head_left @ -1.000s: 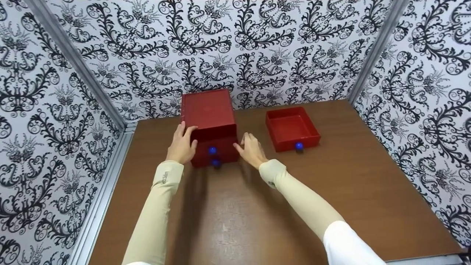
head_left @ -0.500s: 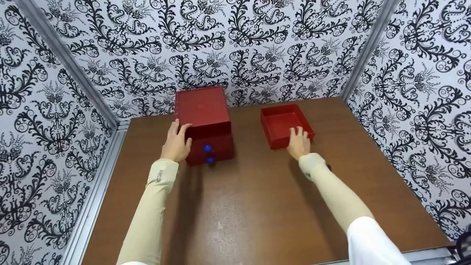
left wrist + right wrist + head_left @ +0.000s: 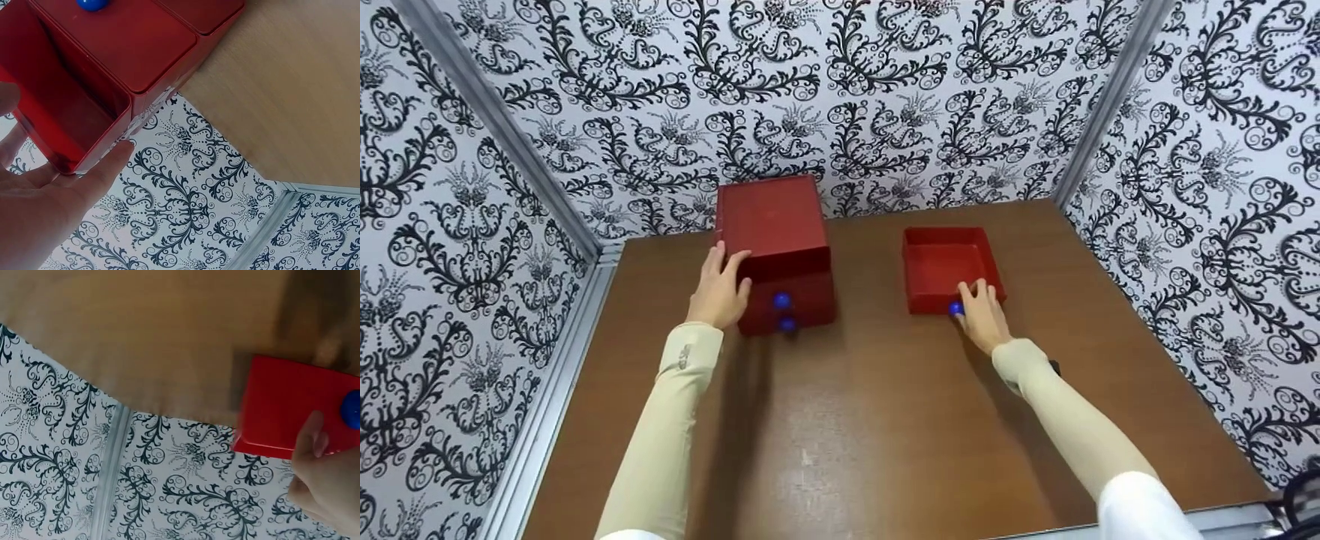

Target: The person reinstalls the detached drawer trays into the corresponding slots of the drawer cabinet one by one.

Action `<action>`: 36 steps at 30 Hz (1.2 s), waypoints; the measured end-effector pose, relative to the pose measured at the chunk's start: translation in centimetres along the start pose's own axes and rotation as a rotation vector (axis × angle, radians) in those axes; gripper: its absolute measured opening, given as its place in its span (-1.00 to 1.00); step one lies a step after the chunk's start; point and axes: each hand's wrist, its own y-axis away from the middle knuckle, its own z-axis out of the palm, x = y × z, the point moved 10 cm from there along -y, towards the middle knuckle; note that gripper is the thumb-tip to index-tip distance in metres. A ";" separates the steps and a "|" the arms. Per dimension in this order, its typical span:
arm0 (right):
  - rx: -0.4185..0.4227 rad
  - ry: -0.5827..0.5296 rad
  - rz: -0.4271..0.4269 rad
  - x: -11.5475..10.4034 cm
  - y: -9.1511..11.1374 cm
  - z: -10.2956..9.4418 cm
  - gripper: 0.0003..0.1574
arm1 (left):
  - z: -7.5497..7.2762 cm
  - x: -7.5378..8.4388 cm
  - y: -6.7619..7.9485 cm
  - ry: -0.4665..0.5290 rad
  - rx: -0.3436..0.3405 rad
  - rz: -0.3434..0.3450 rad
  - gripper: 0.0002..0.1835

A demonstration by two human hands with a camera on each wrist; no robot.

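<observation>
A red drawer cabinet [image 3: 772, 214] stands at the back left of the table; its upper slot gapes, and below it are fronts with blue knobs [image 3: 781, 301]. My left hand [image 3: 718, 294] rests at the cabinet's front left corner, fingers mostly straight along its side, as the left wrist view shows. A loose red drawer [image 3: 949, 262] lies to the right on the table, its blue knob [image 3: 351, 409] facing me. My right hand [image 3: 984, 319] pinches the rim of the drawer's front wall, just right of the knob. Its fingertips inside the drawer are partly hidden.
The brown wooden table [image 3: 840, 435] reaches to patterned walls [image 3: 780, 90] behind and at both sides. A metal rail [image 3: 540, 405] runs along the left edge. Bare wood lies between cabinet and drawer and in front of both.
My right hand has gone from beside the cabinet to the loose drawer and taken hold of its front. The drawer has turned slightly and shifted. My left hand stays at the cabinet.
</observation>
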 end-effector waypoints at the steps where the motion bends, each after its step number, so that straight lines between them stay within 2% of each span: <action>1: 0.008 0.000 -0.028 -0.2 0.5 -0.3 -0.37 | 0.0 0.0 0.0 0.005 -0.001 -0.003 -0.48; 3: 0.014 -0.007 -0.081 -0.7 1.6 -0.9 -0.39 | 0.1 0.0 0.0 0.014 -0.003 -0.007 -0.49; 7: 0.018 -0.078 -0.129 -1.4 3.9 -2.8 -0.44 | 0.0 0.0 0.1 0.043 0.003 -0.012 -0.50; 12: 0.045 -0.172 -0.181 -3.3 6.8 -6.5 -0.46 | -0.1 0.1 0.1 0.091 0.032 -0.004 -0.48; 17: 0.070 -0.190 -0.309 -8.1 9.9 -11.1 -0.41 | 0.0 -0.1 -0.1 0.126 0.011 -0.018 -0.42; 20: 0.062 -0.192 -0.402 -11.6 11.4 -13.4 -0.39 | 0.0 -0.2 -0.2 0.157 -0.050 -0.032 -0.37; 23: 0.055 -0.208 -0.514 -15.2 12.2 -14.9 -0.38 | -0.6 -0.3 -0.5 0.223 -0.103 -0.043 -0.33; 26: 0.078 -0.248 -0.640 -18.4 12.7 -15.6 -0.38 | -1.1 -0.4 -0.9 0.285 -0.149 -0.036 -0.31; 29: 0.098 -0.291 -0.732 -20.6 12.7 -15.6 -0.39 | -1.1 -0.4 -1.1 0.324 -0.176 -0.022 -0.32; 32: 0.084 -0.316 -0.764 -22.1 12.4 -15.2 -0.39 | -0.9 -0.4 -1.2 0.332 -0.191 -0.010 -0.33; 36: 0.059 -0.330 -0.762 -23.2 11.7 -14.6 -0.40 | -0.4 -0.3 -1.2 0.354 -0.213 -0.010 -0.33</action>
